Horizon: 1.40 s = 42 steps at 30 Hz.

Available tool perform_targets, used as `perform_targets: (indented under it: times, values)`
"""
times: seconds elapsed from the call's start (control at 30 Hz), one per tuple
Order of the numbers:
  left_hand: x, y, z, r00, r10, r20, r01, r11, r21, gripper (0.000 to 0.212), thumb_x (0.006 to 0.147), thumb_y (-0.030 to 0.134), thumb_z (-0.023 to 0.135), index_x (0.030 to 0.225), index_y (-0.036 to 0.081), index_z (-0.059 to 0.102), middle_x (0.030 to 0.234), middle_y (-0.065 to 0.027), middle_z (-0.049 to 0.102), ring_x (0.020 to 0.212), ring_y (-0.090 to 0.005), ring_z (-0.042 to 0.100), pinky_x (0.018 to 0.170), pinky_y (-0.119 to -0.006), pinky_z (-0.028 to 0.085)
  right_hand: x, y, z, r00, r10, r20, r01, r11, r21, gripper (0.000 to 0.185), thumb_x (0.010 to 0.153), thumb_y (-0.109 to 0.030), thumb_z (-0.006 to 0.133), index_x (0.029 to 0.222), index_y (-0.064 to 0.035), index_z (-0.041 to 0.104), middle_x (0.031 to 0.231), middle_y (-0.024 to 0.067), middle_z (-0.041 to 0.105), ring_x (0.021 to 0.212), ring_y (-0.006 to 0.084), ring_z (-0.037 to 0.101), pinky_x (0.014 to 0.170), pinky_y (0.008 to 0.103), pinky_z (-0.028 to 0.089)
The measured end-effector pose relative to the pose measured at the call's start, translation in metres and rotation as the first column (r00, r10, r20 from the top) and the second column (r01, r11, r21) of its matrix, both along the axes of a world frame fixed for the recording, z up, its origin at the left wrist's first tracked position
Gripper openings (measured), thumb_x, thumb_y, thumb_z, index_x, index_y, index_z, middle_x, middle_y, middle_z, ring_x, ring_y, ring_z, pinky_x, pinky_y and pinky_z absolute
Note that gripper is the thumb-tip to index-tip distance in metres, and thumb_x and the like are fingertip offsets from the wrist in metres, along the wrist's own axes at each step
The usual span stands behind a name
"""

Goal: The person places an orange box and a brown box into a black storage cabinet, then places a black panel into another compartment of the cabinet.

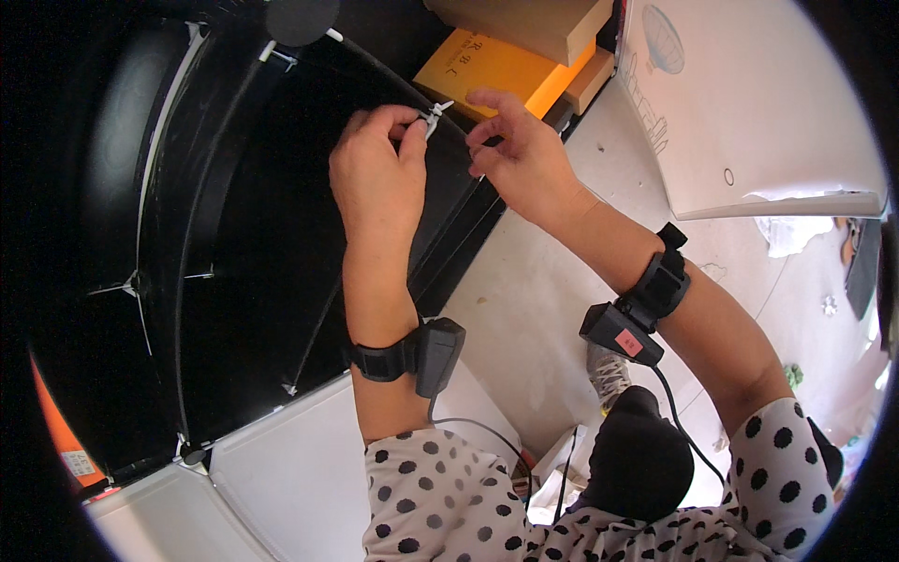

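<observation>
Before me is a black cabinet-like frame of panels and rods (186,246) with white connectors at the joints. My left hand (383,158) pinches a small white plastic connector (434,118) between thumb and fingertips, beside a dark rod near the frame's edge. My right hand (516,147) is just to the right of it, with fingers curled and apart and nothing seen between them. Another white connector (277,55) sits higher up on the left, and one more (131,283) is at the left side of the black panels.
An orange-yellow box (491,70) and brown cardboard boxes (527,24) are stacked behind my right hand. A white panel with a balloon drawing (758,105) stands at the right. White panels (295,464) border the frame's lower edge. My shoe (607,372) is on the pale floor.
</observation>
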<state>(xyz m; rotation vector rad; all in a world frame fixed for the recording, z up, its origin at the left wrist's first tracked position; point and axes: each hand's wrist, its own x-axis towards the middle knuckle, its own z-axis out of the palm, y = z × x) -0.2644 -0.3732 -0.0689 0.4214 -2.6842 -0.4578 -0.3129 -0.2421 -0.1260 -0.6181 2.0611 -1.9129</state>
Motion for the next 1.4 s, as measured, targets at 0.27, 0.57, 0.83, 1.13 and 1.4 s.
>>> perform_targets:
  times: [0.27,0.57,0.83,1.13,1.4]
  values:
    - [0.023,0.01,-0.018,0.965,0.039,-0.259,-0.02,0.997,0.076,0.015,0.08,0.01,0.061,0.093,0.004,0.062,0.085,-0.0089,0.061,0.076,-0.0214,0.06,0.066,-0.031,0.048,-0.007,0.041,-0.019,0.98,0.091,0.175,-0.098,0.995,0.034,0.04,0.076,0.007,0.047,0.114,-0.0038,0.05,0.089,0.0093,0.056,0.072,0.0157,0.059,0.07,0.0246,0.047]
    - [0.113,-0.04,-0.17,0.826,0.56,0.07,-0.161,0.114,0.98,0.027,0.086,0.012,0.058,0.111,0.004,0.056,0.094,-0.0071,0.061,0.086,-0.0166,0.059,0.076,-0.029,0.047,-0.01,0.085,-0.047,0.951,0.097,0.294,-0.115,0.992,0.043,0.03,0.079,0.005,0.047,0.107,-0.0017,0.056,0.085,0.0075,0.057,0.072,0.0145,0.058,0.069,0.0249,0.05]
    - [0.13,-0.116,-0.227,0.344,0.934,0.098,0.494,-0.269,0.827,0.014,0.088,0.006,0.047,0.1,-0.002,0.046,0.096,-0.0142,0.054,0.09,-0.0254,0.056,0.083,-0.037,0.047,-0.009,0.112,-0.083,0.915,0.083,0.394,-0.179,0.961,0.212,0.03,0.08,0.003,0.045,0.107,-0.0048,0.056,0.084,0.0033,0.056,0.072,0.0117,0.057,0.069,0.0226,0.045]
    - [0.117,-0.038,-0.173,0.228,0.973,-0.016,0.462,-0.094,0.882,0.039,0.093,0.021,0.042,0.124,0.001,0.031,0.128,-0.0179,0.038,0.12,-0.0325,0.039,0.099,-0.043,0.037,-0.022,0.14,-0.084,0.922,0.052,0.383,-0.169,0.946,0.278,0.022,0.087,-0.005,0.048,0.107,-0.0041,0.056,0.082,0.0015,0.056,0.072,0.0109,0.056,0.069,0.0241,0.043]
    - [0.145,-0.007,-0.08,0.29,0.894,-0.34,0.357,0.229,0.906,0.018,0.091,0.021,0.049,0.084,0.006,0.043,0.082,-0.0144,0.062,0.088,-0.0284,0.062,0.078,-0.036,0.048,-0.006,0.118,-0.056,0.899,0.166,0.405,-0.269,0.939,0.213,0.026,0.085,-0.006,0.049,0.11,-0.0041,0.055,0.084,0.0003,0.055,0.075,0.0099,0.055,0.071,0.0234,0.042]
